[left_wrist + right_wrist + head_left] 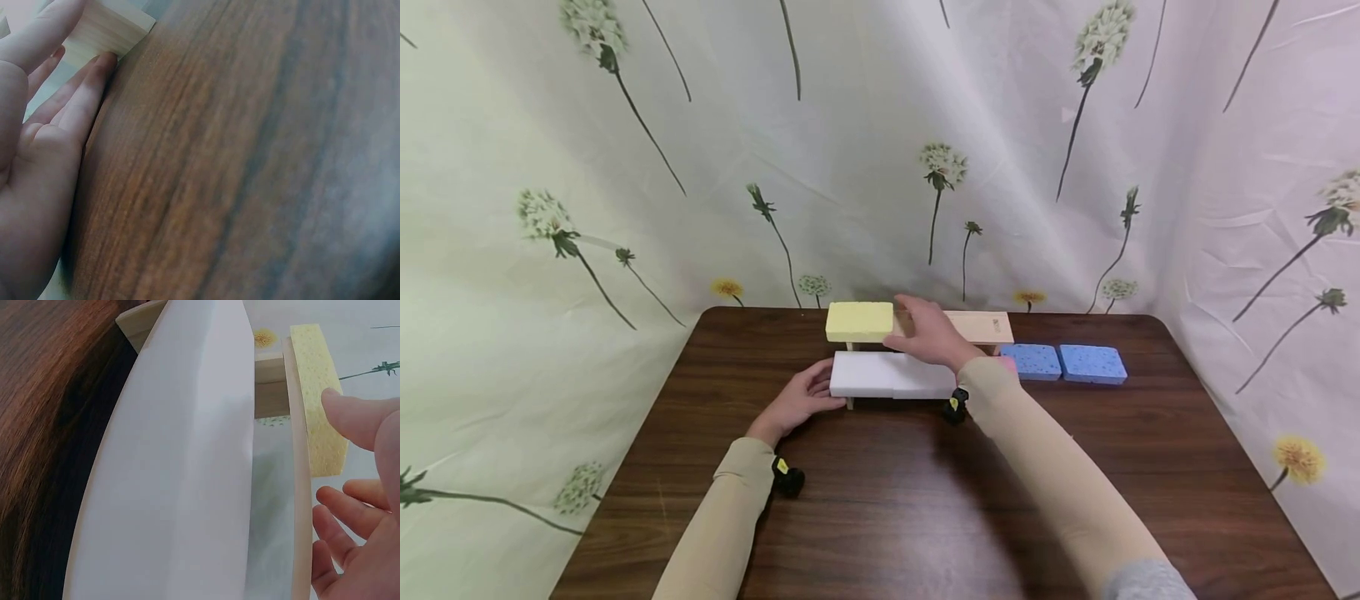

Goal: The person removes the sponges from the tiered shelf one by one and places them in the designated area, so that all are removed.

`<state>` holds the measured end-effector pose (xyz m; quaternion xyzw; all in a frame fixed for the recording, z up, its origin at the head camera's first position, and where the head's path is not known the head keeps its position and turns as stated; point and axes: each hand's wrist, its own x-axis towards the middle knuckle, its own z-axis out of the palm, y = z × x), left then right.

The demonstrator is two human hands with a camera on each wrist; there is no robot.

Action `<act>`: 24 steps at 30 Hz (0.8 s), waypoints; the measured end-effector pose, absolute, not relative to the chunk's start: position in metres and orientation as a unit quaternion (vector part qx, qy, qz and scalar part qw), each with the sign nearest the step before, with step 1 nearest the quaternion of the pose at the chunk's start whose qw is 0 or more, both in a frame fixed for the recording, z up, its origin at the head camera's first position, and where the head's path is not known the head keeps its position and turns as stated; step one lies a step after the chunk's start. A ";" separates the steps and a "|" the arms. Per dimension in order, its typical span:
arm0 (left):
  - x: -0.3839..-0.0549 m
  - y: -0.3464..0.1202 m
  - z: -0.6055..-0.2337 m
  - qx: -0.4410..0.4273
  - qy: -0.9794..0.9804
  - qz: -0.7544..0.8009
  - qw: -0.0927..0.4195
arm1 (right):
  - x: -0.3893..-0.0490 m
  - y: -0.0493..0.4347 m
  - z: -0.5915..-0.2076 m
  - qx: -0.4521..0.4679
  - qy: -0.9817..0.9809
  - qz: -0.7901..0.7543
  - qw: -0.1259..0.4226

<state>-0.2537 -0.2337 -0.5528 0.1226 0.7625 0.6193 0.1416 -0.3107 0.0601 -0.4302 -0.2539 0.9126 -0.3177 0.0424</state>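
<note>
A wooden two-step rack [981, 327] stands at the back of the table. Two white sponge blocks [868, 375] lie end to end along its front step, and a yellow sponge [859, 321] lies at the left of its back step. My left hand [797, 402] rests at the rack's left end; in the left wrist view its fairly straight fingers [84, 106] touch the wood. My right hand [931, 335] is at the yellow sponge's right end. In the right wrist view its thumb [359, 419] is against or very near the sponge, with the other fingers spread below it.
Right of the rack, two blue sponges [1092, 364] lie side by side on the brown table [880, 500]. A pink piece [1008, 364] shows partly behind the right sleeve. A flower-print curtain [865, 167] hangs along the table's back edge and sides.
</note>
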 end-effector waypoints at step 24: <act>-0.252 -0.234 -0.550 0.121 0.763 0.618 0.143 | -0.308 0.045 -0.430 -0.217 0.934 -0.282 0.019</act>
